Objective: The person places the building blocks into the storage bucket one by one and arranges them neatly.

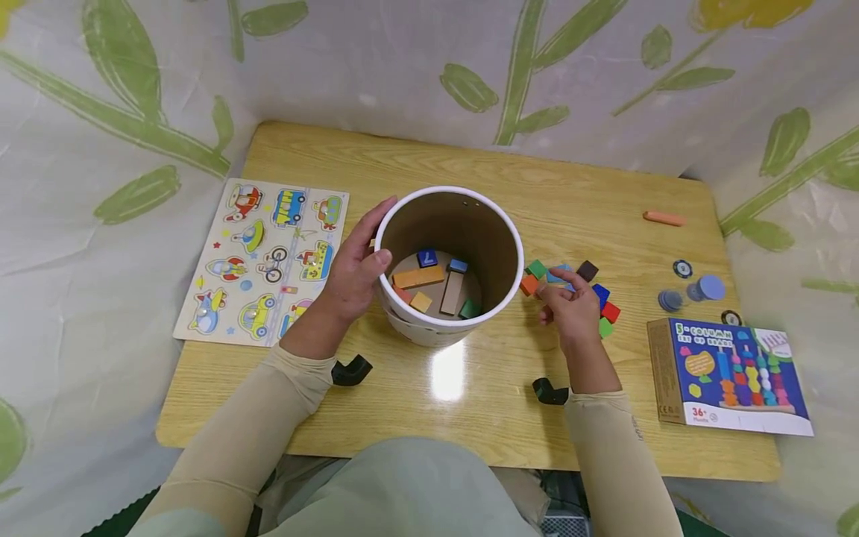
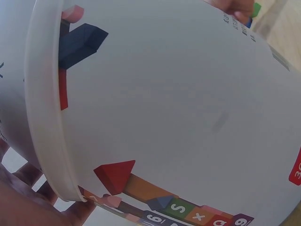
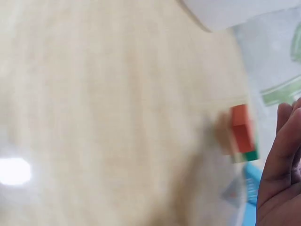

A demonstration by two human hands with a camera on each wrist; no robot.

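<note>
My left hand (image 1: 356, 272) grips the near-left side of a white round bucket (image 1: 436, 332), thumb over its rim and fingers along the outside. Inside lie several wooden blocks, among them an orange bar (image 1: 418, 277), a plain wood bar (image 1: 452, 292) and a blue numbered block (image 1: 426, 258). To the right of the bucket, my right hand (image 1: 570, 307) reaches over a loose cluster of blocks, fingers bent at a light blue block (image 1: 559, 274). I cannot tell whether the fingers pinch it. An orange block (image 3: 241, 127) stands just beyond that hand in the right wrist view.
A vehicle puzzle board (image 1: 262, 261) lies at the left. On the right are a boxed bead set (image 1: 731, 377), blue cylinders (image 1: 706, 289), small dark discs and an orange stick (image 1: 664, 218). Black curved pieces (image 1: 552, 391) are near each wrist. Painted sheeting surrounds the table.
</note>
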